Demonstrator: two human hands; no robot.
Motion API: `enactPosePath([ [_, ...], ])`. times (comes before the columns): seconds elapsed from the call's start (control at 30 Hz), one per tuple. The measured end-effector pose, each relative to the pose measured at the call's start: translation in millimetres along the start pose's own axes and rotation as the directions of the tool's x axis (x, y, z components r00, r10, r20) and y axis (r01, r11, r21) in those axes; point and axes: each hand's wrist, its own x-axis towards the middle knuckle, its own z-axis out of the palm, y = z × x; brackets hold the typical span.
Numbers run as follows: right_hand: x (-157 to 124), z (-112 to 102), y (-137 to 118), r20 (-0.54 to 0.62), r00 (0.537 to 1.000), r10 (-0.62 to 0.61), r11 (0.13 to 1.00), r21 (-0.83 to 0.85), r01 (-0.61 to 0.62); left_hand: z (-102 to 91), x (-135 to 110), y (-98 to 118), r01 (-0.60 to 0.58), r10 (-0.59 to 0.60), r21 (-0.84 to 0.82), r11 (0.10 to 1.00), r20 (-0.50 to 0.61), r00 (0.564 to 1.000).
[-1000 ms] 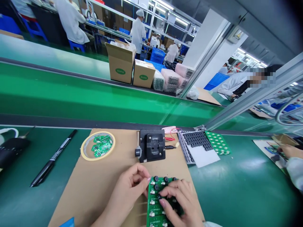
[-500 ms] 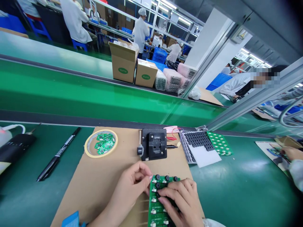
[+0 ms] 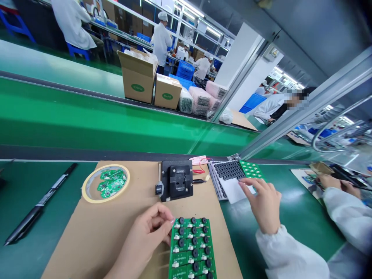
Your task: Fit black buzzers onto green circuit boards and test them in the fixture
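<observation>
My left hand (image 3: 148,236) pinches the upper left corner of a green circuit board panel (image 3: 181,259) that lies on the cardboard. Rows of small black round buzzers (image 3: 195,253) and white connectors sit on the panel. The left column has bare spots lower down. My right hand (image 3: 264,203) is over the tray of black buzzers (image 3: 228,170), thumb and forefinger closed near the edge of a white sheet (image 3: 234,190) lying on it. What lies between those fingertips is too small to make out.
A black test fixture (image 3: 176,181) with red and black leads stands behind the panel on the cardboard (image 3: 116,221). To the left are a tape roll (image 3: 87,192) ringing green boards, and a black marker (image 3: 40,205). Another green panel (image 3: 251,169) lies beside the tray. A co-worker's hands (image 3: 329,181) are at right.
My right hand has left the panel and moved right and forward to the buzzer tray. A buzzer now shows on the panel where its fingers were. My left hand still holds the corner.
</observation>
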Motion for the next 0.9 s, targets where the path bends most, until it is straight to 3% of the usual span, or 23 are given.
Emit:
enactPosePath([
  [0.1, 11, 10, 28, 0.045, 0.999, -0.029, 0.982, -0.184, 0.037, -0.3, 1, 0, 0.007, -0.007, 0.000, 1.000, -0.005, 1.000],
  [0.2, 13, 13, 29, 0.069, 0.990, -0.122, 0.958, -0.254, 0.136, 0.7, 1, 1, 0.009, -0.009, 0.005, 1.000, -0.011, 1.000],
  [0.37, 22, 6, 31, 0.123, 0.968, -0.218, 0.942, -0.234, 0.242, 0.2, 0, 1, 0.001, -0.001, 0.016, 1.000, -0.013, 1.000],
  [0.47, 24, -7, 27, 0.055, 0.981, -0.189, 0.970, -0.146, 0.195, 0.9, -1, 2, -0.004, 0.004, 0.020, 1.000, 0.002, 1.000],
  [0.57, 6, -23, -8, 0.051, 0.983, -0.174, 0.970, 0.182, 0.163, 4.0, -3, 8, 0.019, -0.019, 0.034, 0.999, -0.007, 1.000],
  [0.67, -32, -33, -63, 0.139, 0.935, -0.326, 0.838, 0.501, 0.218, 7.6, -5, 16, 0.042, -0.041, 0.034, 0.999, -0.019, 0.999],
  [0.73, -59, -32, -94, 0.124, 0.897, -0.424, 0.749, 0.604, 0.271, 9.2, -6, 19, 0.050, -0.049, 0.020, 0.999, -0.013, 0.999],
  [0.8, -80, -27, -112, 0.098, 0.907, -0.409, 0.718, 0.648, 0.254, 10.0, -6, 21, 0.048, -0.048, 0.006, 0.999, -0.005, 0.999],
  [0.9, -96, -20, -118, 0.088, 0.935, -0.343, 0.729, 0.652, 0.207, 10.4, -5, 20, 0.046, -0.046, -0.005, 0.999, -0.008, 0.999],
])
